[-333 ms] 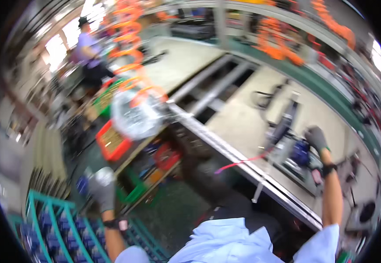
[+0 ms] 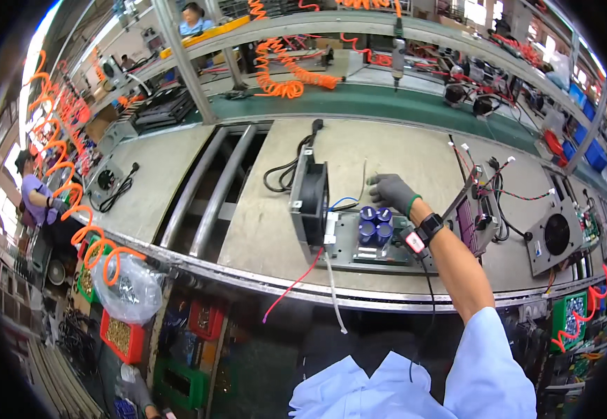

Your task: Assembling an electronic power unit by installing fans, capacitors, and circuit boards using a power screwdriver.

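My right hand, in a grey glove, hovers over the bench just behind several blue cylindrical capacitors. Its fingers point left, loosely bent, with nothing seen in them. The capacitors stand on a circuit board in an open grey metal chassis, which has a black fan upright at its left end. A red wire and a white cable hang from it over the bench edge. Far down at the lower left, my gloved left hand is beside some blue parts; its fingers are too unclear to read.
Left of the chassis, metal rollers fill a gap in the bench. A clear plastic bag and a red bin sit by the left edge. More fan units stand at right. A power tool hangs overhead; a co-worker is at far left.
My view has swung right and levelled over the bench. The left hand now shows lower, near the picture's rim. My right hand is now behind the capacitors, beyond the chassis.
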`<state>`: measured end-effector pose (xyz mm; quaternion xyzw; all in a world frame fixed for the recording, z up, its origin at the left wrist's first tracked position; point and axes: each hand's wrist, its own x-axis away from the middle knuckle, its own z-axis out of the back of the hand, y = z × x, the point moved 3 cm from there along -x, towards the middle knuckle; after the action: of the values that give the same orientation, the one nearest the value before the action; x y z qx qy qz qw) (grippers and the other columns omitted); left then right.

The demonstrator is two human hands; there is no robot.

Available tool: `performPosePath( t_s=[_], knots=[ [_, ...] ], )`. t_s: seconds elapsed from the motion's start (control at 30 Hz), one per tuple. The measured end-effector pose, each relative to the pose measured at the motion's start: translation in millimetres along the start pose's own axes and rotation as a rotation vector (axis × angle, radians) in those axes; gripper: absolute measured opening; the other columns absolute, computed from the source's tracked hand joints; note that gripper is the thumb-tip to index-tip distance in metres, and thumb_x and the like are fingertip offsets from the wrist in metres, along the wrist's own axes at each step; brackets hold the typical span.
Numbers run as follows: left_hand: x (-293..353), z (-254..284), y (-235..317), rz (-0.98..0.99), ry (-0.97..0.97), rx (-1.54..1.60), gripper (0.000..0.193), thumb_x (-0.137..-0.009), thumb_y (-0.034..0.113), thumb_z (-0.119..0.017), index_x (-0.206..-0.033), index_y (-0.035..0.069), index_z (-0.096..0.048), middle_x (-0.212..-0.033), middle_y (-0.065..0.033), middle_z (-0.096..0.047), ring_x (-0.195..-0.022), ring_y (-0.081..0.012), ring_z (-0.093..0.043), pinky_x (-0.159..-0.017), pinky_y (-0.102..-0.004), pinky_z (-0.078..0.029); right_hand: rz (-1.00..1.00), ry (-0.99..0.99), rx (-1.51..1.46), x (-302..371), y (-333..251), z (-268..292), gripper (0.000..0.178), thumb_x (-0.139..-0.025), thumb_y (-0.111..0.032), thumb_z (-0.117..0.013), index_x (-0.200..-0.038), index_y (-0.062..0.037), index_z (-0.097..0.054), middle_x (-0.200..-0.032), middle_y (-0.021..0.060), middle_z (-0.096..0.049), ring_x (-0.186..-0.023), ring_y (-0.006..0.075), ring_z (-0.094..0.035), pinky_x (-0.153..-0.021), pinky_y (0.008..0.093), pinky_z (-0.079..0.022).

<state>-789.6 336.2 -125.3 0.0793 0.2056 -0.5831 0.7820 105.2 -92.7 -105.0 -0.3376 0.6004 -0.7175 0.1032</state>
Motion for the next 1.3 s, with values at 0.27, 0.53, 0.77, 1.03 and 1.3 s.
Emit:
performPosePath(
  t_s=[0.27,0.53,0.77,1.03,1.3],
  knots=[
    [77,111,90,-0.360,0.434,0.468,0.069,-0.093,0.035,-0.073,-0.147,-0.001,-0.050,-0.147,-0.0265,-0.052,-0.132,-0.0458,-0.052,-0.116,-0.0536,-0.038,0.767,0.324,0.707,16,-43,-24,0.044,-0.079,0.005,-0.054,-0.117,-0.0110,-0.067,-0.130,0.0205,-0.059,-0.109,0.0411,-0.064,-0.095,0.0441,-0.053],
    [242,276,298,-1.026,0.051,1.224,0.048,-0.086,0.011,-0.068,-0.130,-0.004,-0.057,-0.134,-0.0232,-0.060,-0.125,-0.0425,-0.056,-0.110,-0.0512,-0.044,0.722,0.210,1.139,33,-52,-42,0.042,-0.084,-0.004,-0.061,-0.124,-0.0136,-0.070,-0.140,0.0202,-0.058,-0.136,0.0427,-0.053,-0.108,0.0479,-0.049],
    [356,352,384,-1.479,-0.224,1.549,0.045,-0.085,0.005,-0.072,-0.128,-0.001,-0.062,-0.118,-0.0173,-0.067,-0.106,-0.0346,-0.066,-0.092,-0.0421,-0.054,0.365,0.105,1.738,67,-93,-51,0.023,-0.090,-0.018,-0.064,-0.106,-0.0123,-0.080,-0.115,0.0144,-0.074,-0.111,0.0305,-0.068,-0.101,0.0489,-0.049],
    [414,315,452,-0.770,-1.636,1.705,0.049,-0.110,0.035,-0.048,-0.132,-0.007,-0.060,-0.104,-0.0097,-0.071,-0.084,-0.0153,-0.070,-0.071,-0.0285,-0.057,0.135,-0.267,0.838,142,-84,-67,0.028,-0.093,-0.025,-0.062,-0.091,-0.0012,-0.078,-0.077,0.0108,-0.076,-0.067,0.0183,-0.072,-0.065,0.0366,-0.056],
    [440,284,484,-0.644,-1.774,1.715,0.025,-0.107,0.016,-0.056,-0.119,-0.002,-0.068,-0.099,-0.0066,-0.071,-0.081,-0.0122,-0.067,-0.070,-0.0301,-0.056,0.325,-0.134,0.919,204,-19,-87,0.029,-0.095,-0.034,-0.063,-0.104,-0.0104,-0.077,-0.094,0.0169,-0.076,-0.082,0.0341,-0.074,-0.078,0.0429,-0.058]
  ],
)
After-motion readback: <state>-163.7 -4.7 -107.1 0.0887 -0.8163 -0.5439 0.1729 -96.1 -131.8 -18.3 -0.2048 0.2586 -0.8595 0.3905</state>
